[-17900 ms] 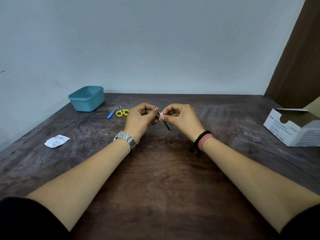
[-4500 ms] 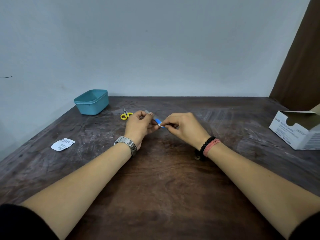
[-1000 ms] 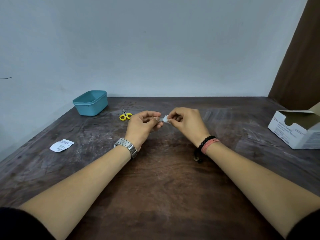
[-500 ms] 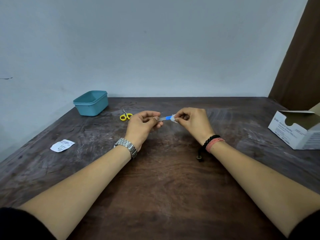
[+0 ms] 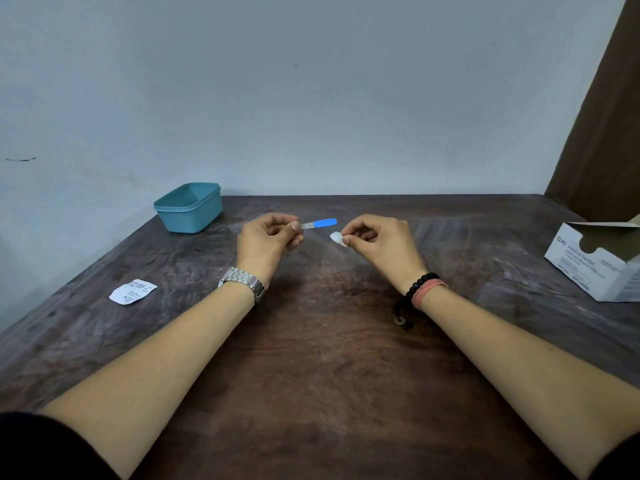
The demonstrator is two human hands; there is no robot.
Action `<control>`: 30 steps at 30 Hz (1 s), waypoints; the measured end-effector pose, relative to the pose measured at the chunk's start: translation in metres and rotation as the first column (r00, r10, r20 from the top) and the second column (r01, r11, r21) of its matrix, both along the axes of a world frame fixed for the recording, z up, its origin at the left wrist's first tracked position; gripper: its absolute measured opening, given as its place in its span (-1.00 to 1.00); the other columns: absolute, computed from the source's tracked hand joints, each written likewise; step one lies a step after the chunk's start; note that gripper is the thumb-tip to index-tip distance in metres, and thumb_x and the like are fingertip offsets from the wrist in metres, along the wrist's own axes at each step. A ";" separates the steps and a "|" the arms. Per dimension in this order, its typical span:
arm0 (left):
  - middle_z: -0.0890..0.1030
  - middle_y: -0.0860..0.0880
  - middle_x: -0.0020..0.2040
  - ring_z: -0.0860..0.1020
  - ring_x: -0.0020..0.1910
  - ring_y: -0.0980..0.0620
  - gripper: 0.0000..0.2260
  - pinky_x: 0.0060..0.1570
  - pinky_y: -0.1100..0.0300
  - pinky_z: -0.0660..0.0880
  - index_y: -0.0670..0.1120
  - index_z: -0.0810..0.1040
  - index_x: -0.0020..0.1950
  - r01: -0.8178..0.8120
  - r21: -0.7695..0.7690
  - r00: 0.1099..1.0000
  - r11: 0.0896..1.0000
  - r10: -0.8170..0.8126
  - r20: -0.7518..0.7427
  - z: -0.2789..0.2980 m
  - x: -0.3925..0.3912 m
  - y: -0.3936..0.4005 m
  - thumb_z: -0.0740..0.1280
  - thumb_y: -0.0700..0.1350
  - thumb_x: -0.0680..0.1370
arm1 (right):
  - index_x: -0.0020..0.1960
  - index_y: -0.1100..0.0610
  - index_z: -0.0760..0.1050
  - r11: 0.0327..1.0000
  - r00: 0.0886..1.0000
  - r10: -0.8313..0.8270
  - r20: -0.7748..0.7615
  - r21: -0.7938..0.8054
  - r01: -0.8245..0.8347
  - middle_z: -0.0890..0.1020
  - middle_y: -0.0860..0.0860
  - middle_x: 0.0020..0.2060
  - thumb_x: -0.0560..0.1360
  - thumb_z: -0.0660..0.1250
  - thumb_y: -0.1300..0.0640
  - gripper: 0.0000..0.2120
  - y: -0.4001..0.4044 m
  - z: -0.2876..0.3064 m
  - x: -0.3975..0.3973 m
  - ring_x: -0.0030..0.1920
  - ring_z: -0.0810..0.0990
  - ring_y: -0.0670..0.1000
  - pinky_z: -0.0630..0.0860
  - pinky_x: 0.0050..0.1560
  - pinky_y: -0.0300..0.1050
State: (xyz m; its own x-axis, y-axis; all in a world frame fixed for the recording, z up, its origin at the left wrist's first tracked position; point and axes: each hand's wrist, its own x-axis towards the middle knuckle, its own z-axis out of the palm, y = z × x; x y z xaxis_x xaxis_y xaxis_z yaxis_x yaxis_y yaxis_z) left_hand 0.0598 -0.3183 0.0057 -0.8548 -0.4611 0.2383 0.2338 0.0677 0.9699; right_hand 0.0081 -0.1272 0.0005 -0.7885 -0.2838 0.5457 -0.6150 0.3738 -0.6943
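Note:
My left hand (image 5: 268, 242) pinches a small tool (image 5: 320, 223) with a grey metal shank and a blue end that points right, held just above the dark wooden table (image 5: 322, 341). My right hand (image 5: 375, 242) pinches a small white pad (image 5: 337, 237) between thumb and forefinger. A short gap separates the pad from the blue end. Both hands hover over the middle of the table. The scissors seen earlier are hidden behind my left hand.
A teal plastic tub (image 5: 189, 207) stands at the back left by the wall. A torn white wrapper (image 5: 132, 291) lies at the left. An open white cardboard box (image 5: 597, 259) sits at the right edge. A brown curtain (image 5: 602, 116) hangs at the far right.
My right hand has pulled the white pad off the blue end and moved right, away from it. The whole blue end now shows. My left hand has stayed put.

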 end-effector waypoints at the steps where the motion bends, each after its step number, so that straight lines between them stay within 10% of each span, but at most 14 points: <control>1: 0.67 -0.10 -0.24 0.64 -0.30 0.06 -0.96 -0.25 0.31 0.58 -0.16 0.60 -0.12 -0.027 -0.039 1.000 0.999 0.027 -0.002 0.003 -0.001 -0.007 0.39 -0.27 0.51 | -0.18 0.06 0.67 1.000 1.000 -0.007 0.005 0.005 0.007 0.68 -0.06 -0.32 0.40 0.48 0.18 -0.96 0.001 -0.001 0.000 -0.26 0.61 -0.09 0.51 -0.22 -0.32; 9: 0.62 -0.11 -0.29 0.56 -0.51 0.21 -0.95 -0.44 0.35 0.53 -0.15 0.58 -0.16 -0.370 -0.145 0.929 0.918 0.370 -0.025 0.034 -0.010 -0.093 0.42 -0.20 0.48 | -0.17 0.04 0.66 0.999 1.000 -0.007 0.013 0.040 0.006 0.67 -0.09 -0.32 0.41 0.47 0.18 -0.95 -0.001 -0.003 -0.001 -0.27 0.60 -0.14 0.45 -0.25 -0.44; 15: 0.69 -0.06 -0.12 0.64 -0.06 -0.08 -0.83 0.03 0.09 0.56 -0.02 0.66 -0.10 -0.606 -0.415 0.736 0.679 0.676 0.031 0.048 -0.009 -0.162 0.38 0.00 0.37 | -0.17 0.06 0.66 1.000 1.000 -0.006 0.027 0.030 0.005 0.67 -0.06 -0.32 0.41 0.46 0.21 -0.94 0.000 -0.003 -0.002 -0.29 0.59 -0.11 0.45 -0.27 -0.43; 23: 0.64 -0.22 0.05 0.54 0.09 -0.27 -0.74 0.07 -0.03 0.49 -0.08 0.67 0.03 -0.386 -0.707 0.732 0.593 0.663 0.156 0.040 -0.013 -0.186 0.36 0.06 0.49 | -0.17 0.06 0.66 0.999 1.000 -0.008 0.023 0.041 0.007 0.66 -0.09 -0.31 0.42 0.45 0.19 -0.95 -0.001 -0.003 0.000 -0.26 0.60 -0.12 0.48 -0.24 -0.42; 30: 0.67 -0.13 0.02 0.59 0.04 -0.19 -0.83 -0.03 0.06 0.47 -0.08 0.64 0.01 -0.381 -0.813 0.816 0.441 0.574 -0.071 0.043 -0.014 -0.168 0.32 -0.05 0.52 | -0.15 0.10 0.66 0.999 0.999 0.011 0.032 0.029 -0.011 0.66 -0.06 -0.31 0.42 0.45 0.22 -0.96 -0.001 -0.001 0.003 -0.24 0.58 -0.10 0.44 -0.26 -0.46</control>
State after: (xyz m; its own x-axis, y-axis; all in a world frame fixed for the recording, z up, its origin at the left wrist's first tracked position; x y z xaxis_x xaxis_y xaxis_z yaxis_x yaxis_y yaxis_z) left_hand 0.0463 -0.4863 0.0488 -0.6255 -0.5295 0.5731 -0.2569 0.8333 0.4896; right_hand 0.0106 -0.1283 -0.0005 -0.8020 -0.3082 0.5117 -0.5971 0.3878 -0.7022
